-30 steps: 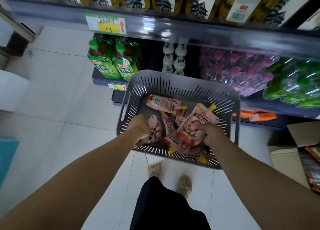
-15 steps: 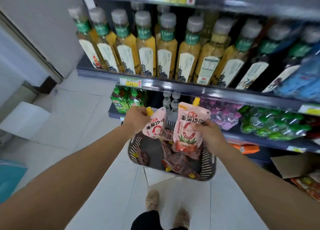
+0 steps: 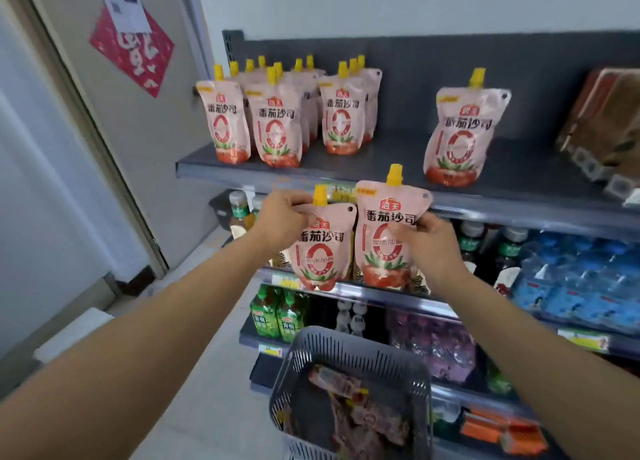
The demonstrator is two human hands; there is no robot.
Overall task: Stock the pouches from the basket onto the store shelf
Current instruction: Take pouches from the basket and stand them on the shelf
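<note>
Two pink pouches with yellow spouts are hanging upright in the air, one in each hand, just below the front edge of the top shelf (image 3: pixel 381 163). The left hand (image 3: pixel 280 222) is pinching the smaller pouch (image 3: pixel 320 248) at its upper left corner, fingers closed on the film beside the spout. The right hand (image 3: pixel 429 241) is gripping the larger pouch (image 3: pixel 382 237) by its right edge, thumb lying across the printed front and fingers wrapping behind. Both pouches are sitting side by side, nearly touching, the right one riding a little higher.

Above them, on the grey top shelf, a cluster of matching pouches (image 3: pixel 280 120) is standing upright in several rows at the left end, and a single pouch (image 3: pixel 460 133) is standing alone further right, well apart from the cluster, with bare shelf between them. Brown packets (image 3: pixel 602 123) are leaning at the far right end.

Below the hands, the dark slotted basket (image 3: pixel 349 348) is sitting low in front of the shelving, with more pouches (image 3: pixel 360 411) lying flat in its bottom. Behind the held pouches, capped bottles (image 3: pixel 239 210) are lining the next shelf down, and green bottles (image 3: pixel 277 317) are standing on the shelf under that. A red paper decoration (image 3: pixel 133 49) is hanging on the door at the left.
</note>
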